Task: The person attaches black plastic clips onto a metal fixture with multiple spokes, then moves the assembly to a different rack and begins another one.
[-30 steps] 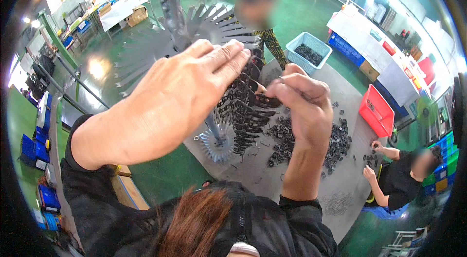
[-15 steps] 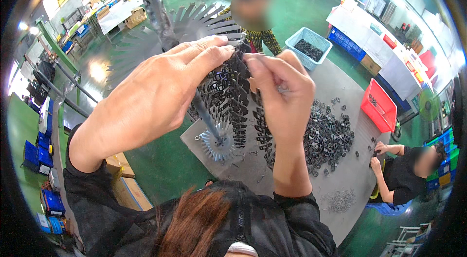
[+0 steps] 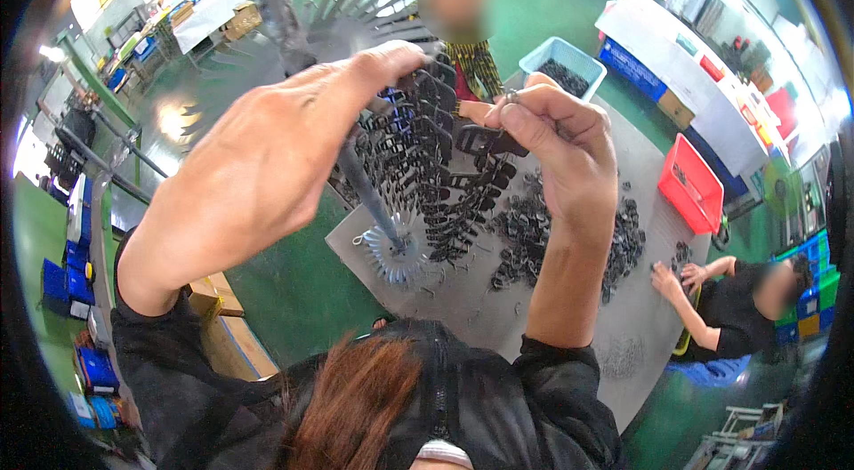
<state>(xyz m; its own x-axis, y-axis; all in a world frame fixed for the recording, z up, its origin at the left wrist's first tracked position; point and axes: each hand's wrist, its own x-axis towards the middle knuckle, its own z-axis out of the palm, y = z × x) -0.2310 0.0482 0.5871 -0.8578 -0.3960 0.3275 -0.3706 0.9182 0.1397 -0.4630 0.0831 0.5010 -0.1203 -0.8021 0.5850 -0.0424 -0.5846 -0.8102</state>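
My left hand reaches up to the top of the hanging strands of black buckle-like pieces. Its fingers are bent together at the strands' upper end, and what the fingertips grip is hidden. To the right of the strands, my right hand pinches a small black buckle-like piece, with a bit of metal at the thumb tip. A metal pole with fanned spokes carries the strands. Its upper ring of flat spokes spreads behind my left hand, and a smaller ring sits low on the pole.
A grey table bears a heap of black pieces and small metal bits. A light blue basket and a red basket stand at its edge. One co-worker is across, another at right.
My right hand has moved right, away from the strands, and a black piece now shows at its fingers. My left hand stays near the strands' top. The right co-worker's hands have shifted.
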